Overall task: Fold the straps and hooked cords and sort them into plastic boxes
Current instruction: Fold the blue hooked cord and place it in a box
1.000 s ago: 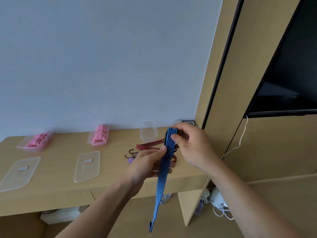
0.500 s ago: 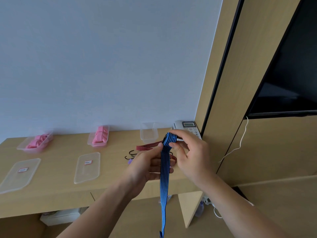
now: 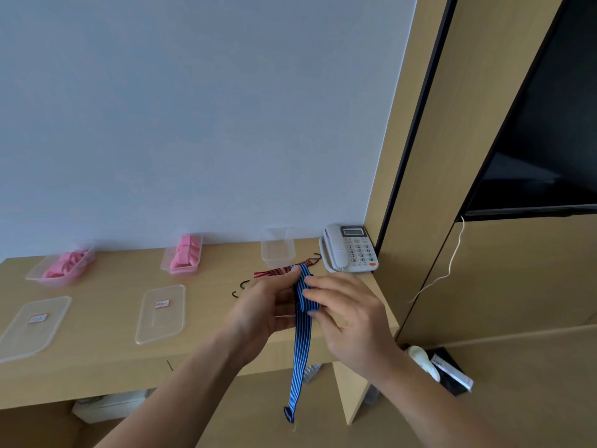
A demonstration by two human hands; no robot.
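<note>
The left hand (image 3: 261,313) pinched the top of the blue striped cord (image 3: 302,344) between thumb and fingers, its grip closed on the fold. The right hand (image 3: 352,321) closed its grip on the same folded part from the other side, fingers curled over it. Below both grips the rest of the cord hung straight down past the edge of the surface (image 3: 106,276) and ended in a dark tip. Behind the hands a red striped cord (image 3: 274,272) lay on the surface, just before an empty clear box (image 3: 277,250) and beside a telephone (image 3: 350,248).
</note>
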